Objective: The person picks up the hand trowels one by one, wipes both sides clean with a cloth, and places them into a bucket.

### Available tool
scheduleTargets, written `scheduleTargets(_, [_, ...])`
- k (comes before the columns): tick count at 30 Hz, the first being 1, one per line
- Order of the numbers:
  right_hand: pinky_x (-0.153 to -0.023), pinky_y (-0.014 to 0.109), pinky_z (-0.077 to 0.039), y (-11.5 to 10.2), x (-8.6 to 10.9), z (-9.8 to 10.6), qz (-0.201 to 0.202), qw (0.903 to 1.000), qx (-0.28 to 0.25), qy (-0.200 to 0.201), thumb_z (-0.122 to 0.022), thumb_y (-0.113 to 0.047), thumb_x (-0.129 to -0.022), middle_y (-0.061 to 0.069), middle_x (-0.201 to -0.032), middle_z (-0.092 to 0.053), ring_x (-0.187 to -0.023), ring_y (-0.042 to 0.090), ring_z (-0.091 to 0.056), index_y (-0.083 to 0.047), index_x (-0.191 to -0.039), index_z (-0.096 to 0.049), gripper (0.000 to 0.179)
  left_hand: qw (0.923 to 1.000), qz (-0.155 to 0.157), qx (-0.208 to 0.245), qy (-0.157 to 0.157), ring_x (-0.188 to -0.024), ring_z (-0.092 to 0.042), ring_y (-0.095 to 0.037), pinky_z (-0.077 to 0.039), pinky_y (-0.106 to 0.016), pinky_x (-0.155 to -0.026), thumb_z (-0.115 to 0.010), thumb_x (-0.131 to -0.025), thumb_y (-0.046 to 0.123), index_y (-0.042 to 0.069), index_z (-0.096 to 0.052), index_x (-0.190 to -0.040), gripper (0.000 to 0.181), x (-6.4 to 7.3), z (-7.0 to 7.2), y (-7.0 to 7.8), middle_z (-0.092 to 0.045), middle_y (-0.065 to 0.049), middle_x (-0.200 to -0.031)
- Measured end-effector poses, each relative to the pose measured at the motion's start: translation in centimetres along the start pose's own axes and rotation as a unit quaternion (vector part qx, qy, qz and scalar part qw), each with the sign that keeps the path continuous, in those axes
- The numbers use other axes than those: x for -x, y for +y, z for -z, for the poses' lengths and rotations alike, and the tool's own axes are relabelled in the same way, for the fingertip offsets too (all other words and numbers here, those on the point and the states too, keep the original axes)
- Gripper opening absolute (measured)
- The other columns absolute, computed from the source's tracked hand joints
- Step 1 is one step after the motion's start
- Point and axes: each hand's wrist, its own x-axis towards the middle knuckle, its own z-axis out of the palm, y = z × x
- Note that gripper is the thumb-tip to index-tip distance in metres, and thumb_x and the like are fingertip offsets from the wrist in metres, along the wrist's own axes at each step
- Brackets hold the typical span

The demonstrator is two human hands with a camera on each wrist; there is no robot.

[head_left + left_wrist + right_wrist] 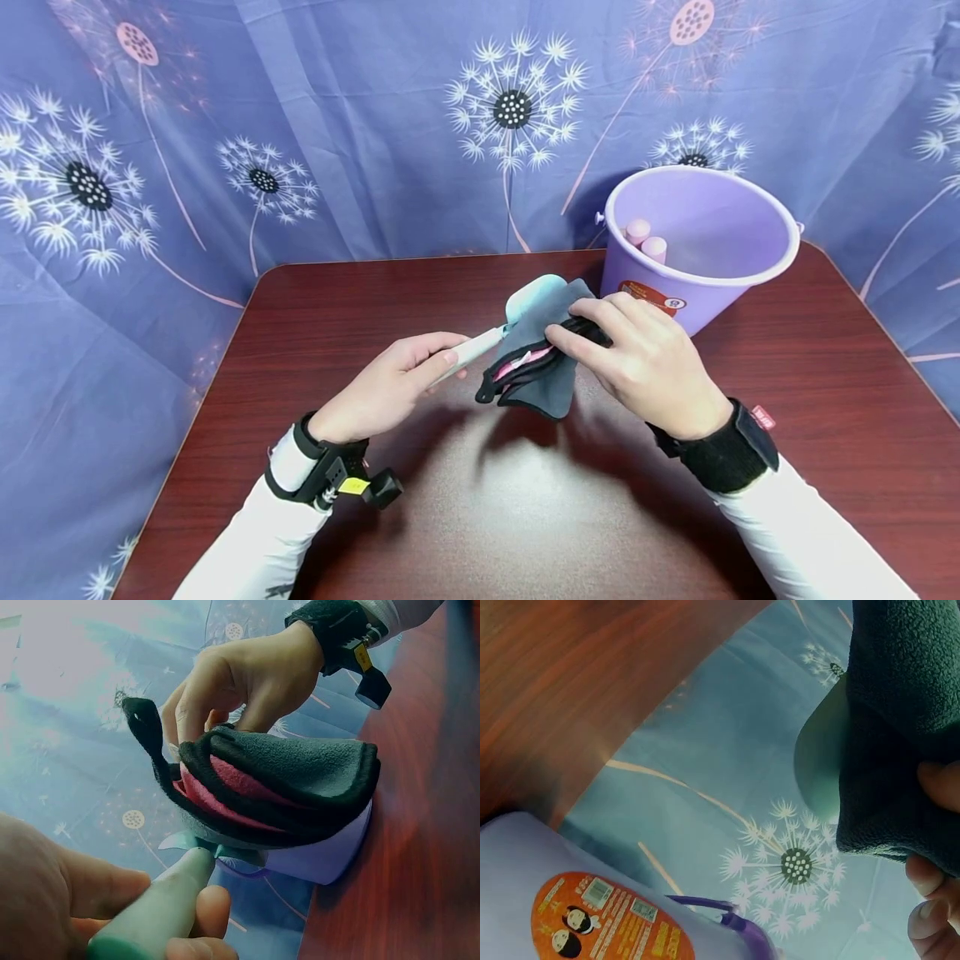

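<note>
My left hand [401, 379] grips the pale handle of a spatula-like tool [480, 343] with a flat, rounded, pale teal head [534, 296]. In the left wrist view, the handle [161, 900] tapers toward the head and has a green end. With its fingers bent and thumb opposed, my right hand [648, 358] pinches a folded grey cloth [551, 392] with black edging and a pink inner side. The cloth lies against the tool's head and hides part of it, all held above the table. Close up in the right wrist view, the cloth [900, 735] overlaps the teal head [821, 757].
A purple bucket [701, 267] stands at the back right, just beyond my right hand. Inside it are pink-capped items [654, 248]. The dark red wooden table [337, 292] ends at a blue dandelion-print curtain [375, 125].
</note>
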Motion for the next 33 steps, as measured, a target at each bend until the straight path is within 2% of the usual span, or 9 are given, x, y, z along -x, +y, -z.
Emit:
scheduleTargets(7, [-0.061, 0.044, -0.045, 0.9, 0.2, 0.6, -0.029, 0.9994, 0.017, 0.003, -0.050, -0.002, -0.094, 0.017, -0.103, -0.062, -0.077, 0.035, -0.053, -0.008, -0.111, -0.073, 0.029, 0.9997, -0.001, 0.023, -0.001, -0.067, -0.038, -0.018, -0.029, -0.026, -0.054, -0.048, -0.106, 0.026, 0.020, -0.065, -0.118, 0.022, 0.1, 0.2, 0.1, -0.052, -0.007, -0.080])
scheduleTargets(11, [-0.069, 0.046, -0.047, 1.5, 0.5, 0.8, -0.058, 0.9983, 0.003, 0.006, -0.052, -0.004, -0.095, 0.018, -0.104, -0.062, -0.085, 0.036, -0.057, -0.007, -0.113, -0.073, 0.028, 0.9995, 0.009, 0.028, 0.006, -0.073, -0.043, -0.020, -0.034, -0.026, -0.060, -0.049, -0.106, 0.027, 0.020, -0.066, -0.117, 0.022, 0.1, 0.3, 0.3, -0.057, -0.007, -0.086])
scheduleTargets(14, [-0.076, 0.050, -0.048, 2.0, 0.9, 0.7, -0.081, 0.9967, 0.003, 0.010, -0.054, -0.002, -0.091, 0.020, -0.106, -0.061, -0.091, 0.039, -0.058, -0.008, -0.114, -0.072, 0.031, 0.9993, 0.014, 0.033, 0.010, -0.076, -0.046, -0.024, -0.036, -0.027, -0.063, -0.049, -0.106, 0.027, 0.020, -0.066, -0.117, 0.022, 0.2, 0.4, 0.4, -0.059, -0.007, -0.089])
scheduleTargets(17, [-0.080, 0.052, -0.047, 2.3, 1.2, 0.6, -0.104, 0.9944, 0.013, 0.015, -0.054, 0.000, -0.087, 0.021, -0.107, -0.061, -0.094, 0.040, -0.058, -0.008, -0.116, -0.072, 0.035, 0.9988, 0.012, 0.046, 0.009, -0.072, -0.043, -0.029, -0.033, -0.026, -0.058, -0.049, -0.106, 0.027, 0.019, -0.067, -0.116, 0.022, 0.3, 0.6, 0.4, -0.058, -0.009, -0.088])
scheduleTargets(19, [-0.078, 0.052, -0.047, 2.4, 1.3, 0.6, -0.117, 0.9928, 0.020, 0.021, -0.053, 0.001, -0.086, 0.021, -0.107, -0.061, -0.091, 0.040, -0.058, -0.009, -0.117, -0.072, 0.037, 0.9982, 0.011, 0.058, 0.008, -0.070, -0.041, -0.032, -0.032, -0.026, -0.057, -0.049, -0.106, 0.027, 0.018, -0.066, -0.115, 0.022, 0.3, 0.7, 0.4, -0.057, -0.010, -0.088])
scheduleTargets(22, [-0.074, 0.051, -0.047, 2.5, 1.4, 0.6, -0.132, 0.9905, 0.027, 0.027, -0.052, 0.000, -0.087, 0.020, -0.107, -0.062, -0.086, 0.038, -0.057, -0.008, -0.117, -0.071, 0.036, 0.9974, 0.009, 0.071, 0.009, -0.067, -0.038, -0.029, -0.028, -0.025, -0.053, -0.049, -0.106, 0.028, 0.016, -0.066, -0.115, 0.023, 0.3, 0.9, 0.4, -0.057, -0.011, -0.087])
scheduleTargets(27, [-0.073, 0.049, -0.048, 2.8, 1.8, 0.6, -0.163, 0.9857, 0.034, 0.024, -0.054, -0.002, -0.087, 0.017, -0.105, -0.062, -0.084, 0.034, -0.058, -0.008, -0.118, -0.071, 0.036, 0.9951, 0.011, 0.097, 0.015, -0.066, -0.038, -0.019, -0.030, -0.025, -0.056, -0.050, -0.106, 0.026, 0.013, -0.066, -0.117, 0.024, 0.4, 1.0, 0.5, -0.059, -0.011, -0.090])
scheduleTargets(33, [-0.068, 0.044, -0.048, 2.9, 2.2, 0.5, -0.214, 0.9766, 0.025, 0.012, -0.058, -0.005, -0.085, 0.011, -0.102, -0.062, -0.080, 0.027, -0.060, -0.010, -0.119, -0.071, 0.038, 0.9899, 0.003, 0.141, 0.016, -0.065, -0.037, -0.016, -0.031, -0.028, -0.058, -0.049, -0.106, 0.021, 0.005, -0.063, -0.120, 0.026, 0.2, 1.0, 0.4, -0.057, -0.011, -0.089])
